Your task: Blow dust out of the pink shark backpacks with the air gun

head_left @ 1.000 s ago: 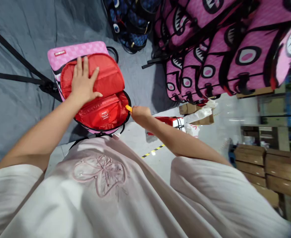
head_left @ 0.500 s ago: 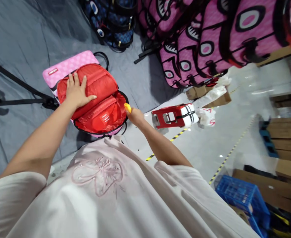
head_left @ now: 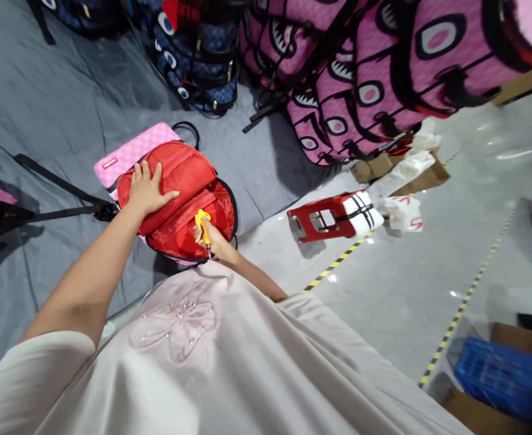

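Standing by the head camera's view, I see the pink backpack (head_left: 135, 151) lying unzipped on the grey floor cloth (head_left: 43, 115), just in front of the person's pale shirt. The left hand (head_left: 145, 190) lies spread flat, fingers apart, on the red lining flap (head_left: 186, 172) folded back over the bag. The right hand (head_left: 212, 239) is closed round a yellow-handled tool (head_left: 201, 222), held over the red inside of the bag near its near rim; whether it is scissors I cannot tell. Well apart to the right, a red-and-white box (head_left: 333, 219) sits on the shiny floor. Stacked pink bags (head_left: 383, 66) and blue bags (head_left: 197, 54) line the far side.
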`<state>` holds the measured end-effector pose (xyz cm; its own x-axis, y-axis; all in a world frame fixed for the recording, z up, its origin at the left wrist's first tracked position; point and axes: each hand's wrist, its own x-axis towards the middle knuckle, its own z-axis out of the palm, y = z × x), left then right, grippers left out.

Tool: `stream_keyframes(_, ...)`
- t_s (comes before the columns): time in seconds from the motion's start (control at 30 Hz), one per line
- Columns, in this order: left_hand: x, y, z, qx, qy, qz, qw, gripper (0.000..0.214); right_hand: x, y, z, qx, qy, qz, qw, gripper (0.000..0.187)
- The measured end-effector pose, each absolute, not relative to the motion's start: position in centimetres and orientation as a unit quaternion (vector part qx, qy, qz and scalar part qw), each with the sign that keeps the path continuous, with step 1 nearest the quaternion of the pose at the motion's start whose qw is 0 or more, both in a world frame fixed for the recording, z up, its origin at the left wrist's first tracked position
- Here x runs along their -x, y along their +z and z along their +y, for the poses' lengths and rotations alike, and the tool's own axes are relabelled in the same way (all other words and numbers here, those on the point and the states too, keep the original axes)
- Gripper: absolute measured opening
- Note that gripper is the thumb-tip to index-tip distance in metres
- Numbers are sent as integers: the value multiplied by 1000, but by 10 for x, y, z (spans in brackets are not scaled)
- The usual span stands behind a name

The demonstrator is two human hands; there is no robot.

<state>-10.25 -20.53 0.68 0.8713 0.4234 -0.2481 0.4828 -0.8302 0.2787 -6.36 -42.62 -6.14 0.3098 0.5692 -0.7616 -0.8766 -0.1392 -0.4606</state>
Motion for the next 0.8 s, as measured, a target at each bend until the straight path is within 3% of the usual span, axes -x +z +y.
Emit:
stream_keyframes(0.27, 98, 3, -194, -950, -84, 241, 183, 108, 66, -78, -445, 373, 677, 105, 626, 47)
stream_keyframes(0.5, 89, 0, -197, -956, -79, 230, 166, 114, 56, -87, -420, 451, 579, 87, 674, 47)
stream_keyframes(0.57, 89, -1, -198, -956, -78, 228, 169, 115, 55, -86, -412, 486, 630, 7, 606, 47)
stream_keyframes(0.67, 91, -1, -196, -955, -74, 226, 175, 116, 49, -76, -412, 539, 718, -147, 415, 47)
stream_keyframes(0.8, 92, -3, -194, -954, -75, 229, 181, 118, 14, -39, -433, 611, 727, -266, 164, 43)
